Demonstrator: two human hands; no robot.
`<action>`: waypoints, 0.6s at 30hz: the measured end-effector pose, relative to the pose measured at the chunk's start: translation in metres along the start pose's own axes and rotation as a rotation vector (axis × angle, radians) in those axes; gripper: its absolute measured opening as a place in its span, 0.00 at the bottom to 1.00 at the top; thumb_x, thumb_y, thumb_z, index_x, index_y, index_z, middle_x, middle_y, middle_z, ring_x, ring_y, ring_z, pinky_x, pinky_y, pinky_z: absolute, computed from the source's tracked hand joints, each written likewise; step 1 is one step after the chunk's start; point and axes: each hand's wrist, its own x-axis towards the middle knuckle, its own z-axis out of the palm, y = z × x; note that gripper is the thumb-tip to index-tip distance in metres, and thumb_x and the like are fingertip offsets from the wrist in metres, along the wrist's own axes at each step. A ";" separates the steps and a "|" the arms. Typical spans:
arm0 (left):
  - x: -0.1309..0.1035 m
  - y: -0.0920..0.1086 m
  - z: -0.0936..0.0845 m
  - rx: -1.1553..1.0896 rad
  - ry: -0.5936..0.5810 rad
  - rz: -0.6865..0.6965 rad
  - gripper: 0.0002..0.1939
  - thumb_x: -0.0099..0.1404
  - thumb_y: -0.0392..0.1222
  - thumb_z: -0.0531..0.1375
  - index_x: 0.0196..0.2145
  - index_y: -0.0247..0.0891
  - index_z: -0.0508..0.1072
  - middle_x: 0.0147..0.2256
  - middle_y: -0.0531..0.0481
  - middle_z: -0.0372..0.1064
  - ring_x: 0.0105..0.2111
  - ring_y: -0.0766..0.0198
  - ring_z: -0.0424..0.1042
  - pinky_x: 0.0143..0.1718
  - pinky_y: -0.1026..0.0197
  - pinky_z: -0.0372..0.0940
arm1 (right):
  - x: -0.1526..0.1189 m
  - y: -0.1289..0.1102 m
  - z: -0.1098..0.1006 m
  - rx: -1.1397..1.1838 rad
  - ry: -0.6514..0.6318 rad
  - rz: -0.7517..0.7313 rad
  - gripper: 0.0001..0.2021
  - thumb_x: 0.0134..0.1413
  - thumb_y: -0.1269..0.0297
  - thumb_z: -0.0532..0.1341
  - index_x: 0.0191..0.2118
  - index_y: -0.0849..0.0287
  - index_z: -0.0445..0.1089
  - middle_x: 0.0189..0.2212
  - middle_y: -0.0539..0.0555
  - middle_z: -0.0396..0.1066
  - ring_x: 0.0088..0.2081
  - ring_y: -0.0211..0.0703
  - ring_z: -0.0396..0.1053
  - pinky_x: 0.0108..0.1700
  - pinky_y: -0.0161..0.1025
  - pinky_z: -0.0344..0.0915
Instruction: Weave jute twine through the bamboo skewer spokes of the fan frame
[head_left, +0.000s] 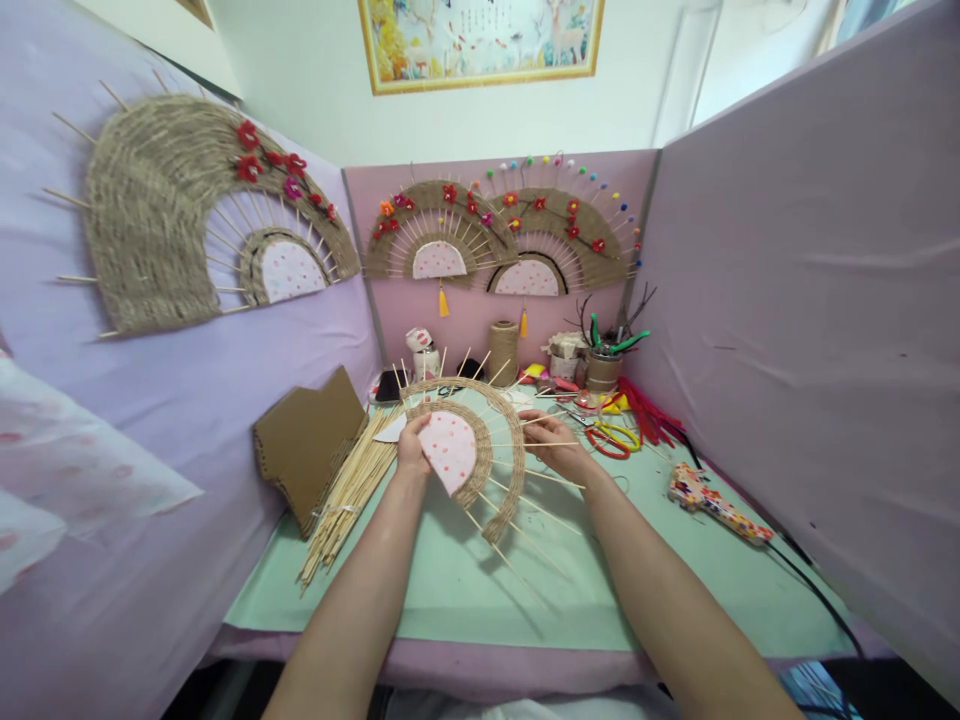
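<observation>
Above the table I hold a woven fan (512, 430) made of thin sticks and brown twine, tilted, with a white, red-dotted half-round centre piece (454, 448). My left hand (414, 447) grips the fan at the edge of that centre piece. My right hand (553, 442) is closed around the sticks at the fan's right side, beside the outer twine band; some fingers are hidden behind it. Stick ends spread out past the band. A bundle of thin sticks (346, 505) lies on the table left of my left hand.
Folded cardboard (309, 440) leans at the left. Scissors (616, 437), a twine spool (502, 352) and a pot with green-handled pliers (602, 370) stand or lie behind. A patterned glue gun (718, 503) with a cord lies right. Finished fans (150, 220) hang on the partitions.
</observation>
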 end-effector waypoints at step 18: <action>0.012 -0.013 -0.004 0.124 -0.011 -0.226 0.14 0.60 0.39 0.56 0.41 0.28 0.71 0.27 0.41 0.74 0.28 0.55 0.75 0.40 0.52 0.67 | 0.004 0.010 0.008 -0.036 0.060 0.030 0.14 0.40 0.57 0.64 0.33 0.58 0.69 0.13 0.40 0.44 0.15 0.27 0.36 0.17 0.30 0.34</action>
